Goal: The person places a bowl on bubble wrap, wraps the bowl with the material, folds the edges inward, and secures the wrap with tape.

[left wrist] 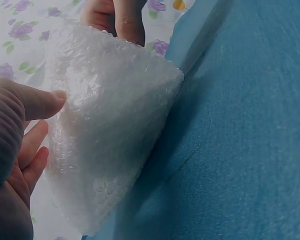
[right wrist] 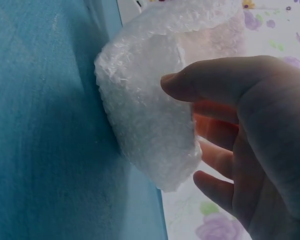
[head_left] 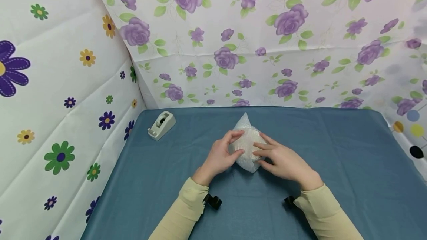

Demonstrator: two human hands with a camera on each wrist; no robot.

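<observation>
A bundle of clear bubble wrap (head_left: pixel 247 145) lies on the blue cloth between my two hands, its upper corner pointing away from me. What it wraps is hidden; a pale shape shows faintly through the layers. My left hand (head_left: pixel 220 156) touches its left side, thumb and index finger spread apart. In the left wrist view the left thumb (left wrist: pixel 45 102) rests against the wrap (left wrist: pixel 115 100). My right hand (head_left: pixel 283 160) rests loosely extended fingers on the right side. In the right wrist view the right thumb (right wrist: pixel 190 87) lies over a folded flap of the wrap (right wrist: pixel 150 110).
A white tape dispenser (head_left: pixel 162 125) stands at the back left of the cloth-covered table (head_left: pixel 350 151). Flowered curtains (head_left: pixel 213 47) hang behind the table and along the left. Small black devices (head_left: pixel 213 201) sit at both wrists.
</observation>
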